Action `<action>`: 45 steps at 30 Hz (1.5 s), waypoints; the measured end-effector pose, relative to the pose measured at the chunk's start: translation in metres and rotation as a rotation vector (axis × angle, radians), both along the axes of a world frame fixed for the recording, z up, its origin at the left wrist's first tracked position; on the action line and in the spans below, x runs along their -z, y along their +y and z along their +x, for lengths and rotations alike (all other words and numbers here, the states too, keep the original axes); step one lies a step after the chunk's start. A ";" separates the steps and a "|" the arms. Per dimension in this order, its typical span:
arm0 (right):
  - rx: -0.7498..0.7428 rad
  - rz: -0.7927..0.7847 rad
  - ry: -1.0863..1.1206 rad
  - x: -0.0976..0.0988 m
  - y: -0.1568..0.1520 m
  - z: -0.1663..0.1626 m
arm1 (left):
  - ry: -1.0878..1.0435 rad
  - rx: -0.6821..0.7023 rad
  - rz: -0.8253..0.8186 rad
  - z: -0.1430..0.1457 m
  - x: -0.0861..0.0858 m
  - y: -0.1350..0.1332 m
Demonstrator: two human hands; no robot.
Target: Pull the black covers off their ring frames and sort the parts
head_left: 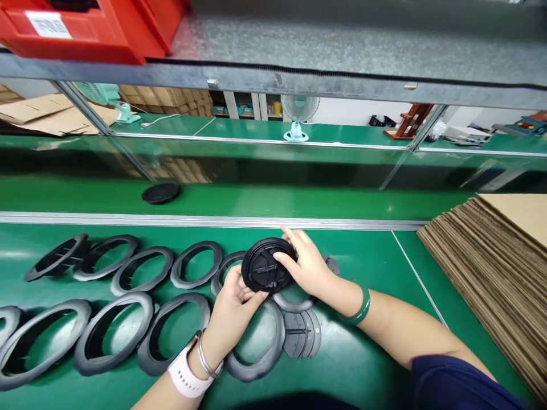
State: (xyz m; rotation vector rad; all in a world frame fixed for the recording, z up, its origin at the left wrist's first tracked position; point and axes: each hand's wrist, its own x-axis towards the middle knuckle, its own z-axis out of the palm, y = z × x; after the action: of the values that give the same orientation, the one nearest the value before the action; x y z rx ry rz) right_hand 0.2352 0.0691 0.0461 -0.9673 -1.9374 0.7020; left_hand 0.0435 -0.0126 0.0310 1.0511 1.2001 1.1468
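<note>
Both hands hold one black round disc [268, 265] above the green table [367, 364]. The left hand [233, 307] grips its lower edge with curled fingers, and the right hand [305, 265] grips its right side. Below lie two rows of grey plastic rings [115, 333]. Flat cardboard sheets [496, 267] are stacked at the right.

We're on a factory assembly line: a green bench [363, 256] under the hands, rows of identical grey rings [115, 336] laid out to their left, stacked cardboard sheets [491, 273] to the right, a conveyor belt [256, 199] just beyond, red parts bins [85, 28] overhead.
</note>
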 end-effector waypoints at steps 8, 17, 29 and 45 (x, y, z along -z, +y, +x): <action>-0.017 -0.259 0.149 0.012 0.002 -0.016 | 0.341 -0.072 0.146 -0.005 -0.002 -0.003; 0.028 -0.358 0.218 0.012 -0.002 -0.019 | 0.473 -0.099 0.099 0.000 -0.009 -0.006; -0.020 -0.460 0.381 0.015 0.001 -0.020 | 0.497 -0.066 0.115 -0.003 -0.009 -0.004; 0.013 -0.648 0.224 0.042 0.008 0.008 | 0.600 0.022 0.050 0.002 -0.011 -0.008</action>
State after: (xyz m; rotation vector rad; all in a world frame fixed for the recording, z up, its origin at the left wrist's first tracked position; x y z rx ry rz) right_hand 0.2436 0.0769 0.0045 -1.2146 -1.5224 1.4158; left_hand 0.0452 -0.0204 0.0419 1.5050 1.6189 0.8673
